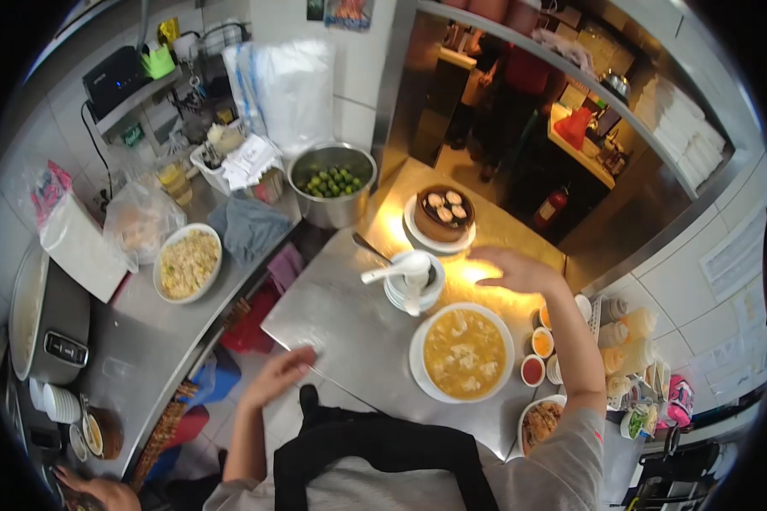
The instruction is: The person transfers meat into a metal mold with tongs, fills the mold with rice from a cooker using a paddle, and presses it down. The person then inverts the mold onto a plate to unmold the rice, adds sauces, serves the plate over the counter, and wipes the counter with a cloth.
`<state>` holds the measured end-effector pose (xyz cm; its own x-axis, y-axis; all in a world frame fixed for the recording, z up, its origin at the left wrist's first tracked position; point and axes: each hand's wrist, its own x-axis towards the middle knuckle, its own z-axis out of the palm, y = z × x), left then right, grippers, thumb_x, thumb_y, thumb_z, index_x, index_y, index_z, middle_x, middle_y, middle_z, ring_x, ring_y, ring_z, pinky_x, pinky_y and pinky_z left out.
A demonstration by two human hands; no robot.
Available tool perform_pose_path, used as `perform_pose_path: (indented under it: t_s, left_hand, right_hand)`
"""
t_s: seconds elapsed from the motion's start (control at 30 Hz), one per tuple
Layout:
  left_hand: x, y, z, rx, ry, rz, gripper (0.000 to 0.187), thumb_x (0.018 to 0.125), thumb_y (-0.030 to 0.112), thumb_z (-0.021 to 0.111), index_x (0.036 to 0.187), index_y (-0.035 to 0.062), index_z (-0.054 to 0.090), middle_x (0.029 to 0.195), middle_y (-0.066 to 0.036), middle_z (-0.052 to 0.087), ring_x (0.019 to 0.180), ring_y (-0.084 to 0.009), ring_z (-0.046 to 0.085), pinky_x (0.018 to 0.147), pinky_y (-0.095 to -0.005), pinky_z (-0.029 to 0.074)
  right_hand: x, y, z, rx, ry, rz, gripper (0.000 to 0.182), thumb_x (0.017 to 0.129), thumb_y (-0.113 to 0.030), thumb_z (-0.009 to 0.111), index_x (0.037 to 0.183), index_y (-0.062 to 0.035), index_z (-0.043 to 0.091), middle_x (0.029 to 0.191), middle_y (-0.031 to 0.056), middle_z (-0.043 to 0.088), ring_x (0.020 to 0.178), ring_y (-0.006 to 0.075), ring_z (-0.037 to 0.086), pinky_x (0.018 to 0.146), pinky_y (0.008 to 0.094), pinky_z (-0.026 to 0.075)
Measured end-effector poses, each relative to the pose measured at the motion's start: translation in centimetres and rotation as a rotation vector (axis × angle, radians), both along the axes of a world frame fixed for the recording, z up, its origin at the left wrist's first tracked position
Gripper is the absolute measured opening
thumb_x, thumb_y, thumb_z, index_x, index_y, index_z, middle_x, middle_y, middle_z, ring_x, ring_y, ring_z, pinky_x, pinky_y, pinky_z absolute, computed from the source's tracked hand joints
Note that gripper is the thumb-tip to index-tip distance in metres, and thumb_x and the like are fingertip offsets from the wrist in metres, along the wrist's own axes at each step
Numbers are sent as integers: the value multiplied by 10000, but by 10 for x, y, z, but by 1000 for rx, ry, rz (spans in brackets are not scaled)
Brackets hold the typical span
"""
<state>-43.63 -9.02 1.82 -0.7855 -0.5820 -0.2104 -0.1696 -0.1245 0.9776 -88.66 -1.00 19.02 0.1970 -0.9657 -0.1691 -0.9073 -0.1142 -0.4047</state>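
Observation:
My right hand (pixel 516 271) reaches over the steel counter with its fingers stretched out and nothing in it. It is between a brown steamer (pixel 441 232) of round dumplings on a white plate and a large white bowl of yellow soup (pixel 464 353). Left of it are stacked white bowls (pixel 409 298) with white soup spoons (pixel 396 269) on top. My left hand (pixel 283 375) hangs at the counter's front left edge, fingers loosely extended, holding nothing. Small cups of red sauce (pixel 533 370) and orange sauce (pixel 543 342) stand beside the soup, near my right forearm.
A steel pot of green limes (pixel 332 183) stands at the back left. On the left counter are a bowl of fried rice (pixel 187 264) and a rice cooker (pixel 55 315). A bowl of brown food (pixel 540 423) sits front right. Another person's arm (pixel 102 492) shows lower left.

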Motion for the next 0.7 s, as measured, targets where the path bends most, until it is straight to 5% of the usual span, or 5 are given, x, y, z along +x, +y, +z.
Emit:
perform_pose_path:
  t_s: [0.17,0.3,0.43,0.6,0.7]
  left_hand:
    - [13,-46,55,-173,98,-83,474,881,188,550,1299,17,406,1260,-117,487,1148,-202,472,939,-330,389]
    - [51,-94,110,-216,215,50,467,870,129,536,1309,36,405,1234,-131,491,1086,-194,501,862,-313,434]
    - [88,-124,105,-176,271,184,446,875,124,533,1293,18,418,1245,-113,491,1015,-139,515,742,-238,451]
    - [106,-138,101,33,296,297,438,878,145,545,1274,-1,432,1237,-129,504,1085,-187,512,891,-299,418]
    - [106,-147,85,102,265,394,441,873,161,557,1265,-1,436,1197,-129,540,1068,-206,537,899,-309,415]
  right_hand:
    - [103,-74,89,-68,202,275,542,818,-329,616,1236,-18,470,1282,178,454,1184,326,427,1005,387,336]
    - [89,-197,186,-581,474,191,313,743,-195,636,958,15,547,976,177,549,927,319,527,778,402,438]
    - [36,-269,317,-1089,1015,-568,412,807,-279,601,1100,-3,511,1218,206,475,1078,376,491,870,438,450]
    - [-5,-275,378,-1622,1731,-572,410,827,-351,507,1036,-7,587,1078,199,593,902,323,598,795,399,469]
    - [38,-264,387,-1225,1506,-798,504,824,-382,525,1153,-1,515,1265,192,476,1094,336,511,916,417,422]
